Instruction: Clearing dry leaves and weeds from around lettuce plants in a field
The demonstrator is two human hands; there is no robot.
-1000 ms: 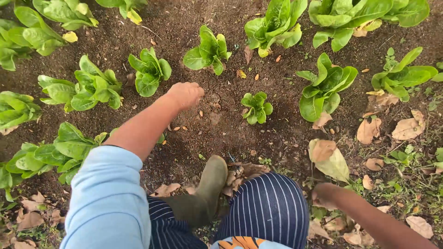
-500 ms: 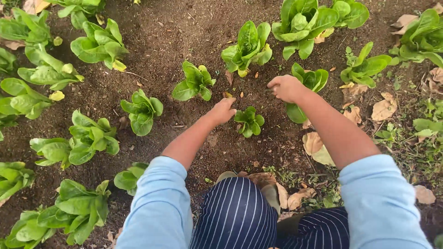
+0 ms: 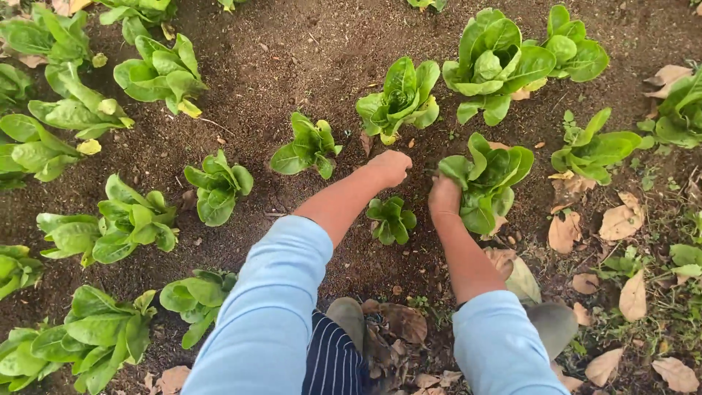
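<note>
Fingers (image 3: 398, 162) of the left hand (image 3: 389, 168) curled on soil, holding nothing I can see.
Right hand (image 3: 444, 199) is tucked under a lettuce head (image 3: 488, 179), grip hidden; looks like weeding around the small seedling (image 3: 391, 219).

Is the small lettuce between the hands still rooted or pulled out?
Rooted: the small lettuce sits upright in the soil, leaves spread, no roots showing.

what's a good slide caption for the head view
Left hand closed on dark soil, right hand at a lettuce plant, small seedling between them.
</note>
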